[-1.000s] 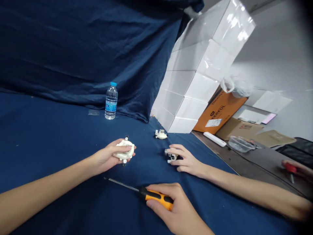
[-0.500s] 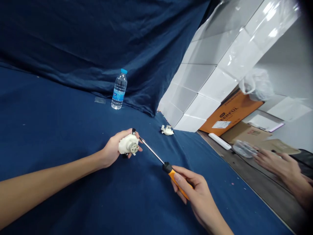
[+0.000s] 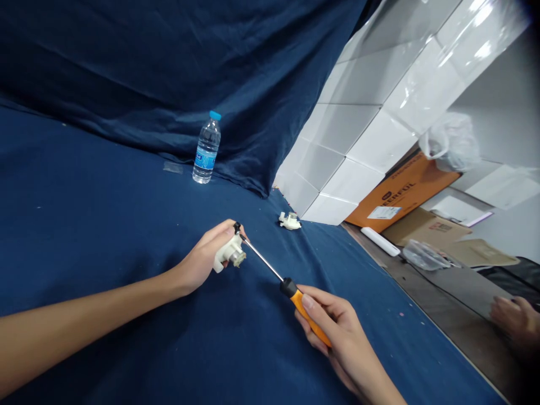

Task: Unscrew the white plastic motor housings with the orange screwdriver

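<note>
My left hand (image 3: 201,256) is closed around a small cream-coloured plastic part with a round metal-looking end (image 3: 229,253), which looks like a small motor unit. A black piece (image 3: 237,227) sticks up at its top, by my fingertips. In my right hand (image 3: 331,320) is a screwdriver (image 3: 312,318) with an orange and black handle, gripped by the handle. Its steel shaft slants up to the left, and the tip is at the part near the black piece; whether it touches cannot be made out. A similar cream part (image 3: 289,221) lies on the blue cloth farther back.
A water bottle (image 3: 206,149) stands on the blue cloth (image 3: 105,225) before a hanging drape. White boxes (image 3: 337,163) are stacked at the right. Beyond them are an orange carton (image 3: 400,191), a plastic bag (image 3: 451,143) and another person's hand (image 3: 512,318).
My left hand has turned the cream part, so its round end now faces more to the right and down. The screwdriver has barely moved. The other person's hand has drawn back to the right.
</note>
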Action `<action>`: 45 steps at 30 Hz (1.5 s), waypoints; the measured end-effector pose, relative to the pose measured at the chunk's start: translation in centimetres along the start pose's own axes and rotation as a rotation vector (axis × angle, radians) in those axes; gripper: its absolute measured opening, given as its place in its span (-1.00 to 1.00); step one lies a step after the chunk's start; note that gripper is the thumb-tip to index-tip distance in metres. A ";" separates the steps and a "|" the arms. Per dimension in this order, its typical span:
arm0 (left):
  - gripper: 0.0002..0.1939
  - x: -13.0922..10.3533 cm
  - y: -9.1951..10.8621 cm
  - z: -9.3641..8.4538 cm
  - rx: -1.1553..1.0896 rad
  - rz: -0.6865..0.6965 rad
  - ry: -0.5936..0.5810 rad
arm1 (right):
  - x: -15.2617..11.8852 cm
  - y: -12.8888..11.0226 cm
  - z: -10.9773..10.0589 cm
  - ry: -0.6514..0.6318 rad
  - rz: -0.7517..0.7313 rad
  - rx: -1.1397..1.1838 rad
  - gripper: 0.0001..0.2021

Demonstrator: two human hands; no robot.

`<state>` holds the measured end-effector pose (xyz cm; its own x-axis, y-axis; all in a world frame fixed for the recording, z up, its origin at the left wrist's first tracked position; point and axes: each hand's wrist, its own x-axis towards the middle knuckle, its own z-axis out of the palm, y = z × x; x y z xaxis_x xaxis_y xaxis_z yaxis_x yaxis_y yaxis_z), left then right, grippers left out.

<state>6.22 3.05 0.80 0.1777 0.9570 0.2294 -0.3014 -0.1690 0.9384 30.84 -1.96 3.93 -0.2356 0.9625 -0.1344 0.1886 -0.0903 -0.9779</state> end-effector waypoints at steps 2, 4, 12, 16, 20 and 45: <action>-0.69 0.0 0.0 0.0 -0.041 -0.012 -0.015 | 0.0 -0.1 0.0 -0.006 0.004 -0.004 -0.55; -0.71 0.0 0.0 0.0 -0.071 -0.027 -0.026 | -0.2 -0.4 0.0 -0.011 0.019 -0.011 -0.55; -0.69 0.0 0.2 0.2 -0.057 -0.060 -0.001 | -0.6 -0.7 -0.3 -0.066 0.080 0.060 -0.60; -0.64 0.0 0.2 0.2 -0.008 -0.034 0.028 | -0.5 -0.4 -0.4 -0.077 0.087 0.077 -0.60; -0.64 -0.1 0.3 0.2 0.001 -0.038 0.015 | -0.5 -0.5 -0.4 -0.080 0.082 0.082 -0.62; -0.61 -0.9 0.8 -0.1 0.149 -0.130 -0.024 | -1.2 1.1 -0.4 0.251 -0.860 -0.812 -0.70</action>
<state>5.74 2.13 1.29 0.2290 0.9674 0.1078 -0.1324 -0.0787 0.9881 31.70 -3.08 3.05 -0.4031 0.6603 0.6336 0.6263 0.7039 -0.3350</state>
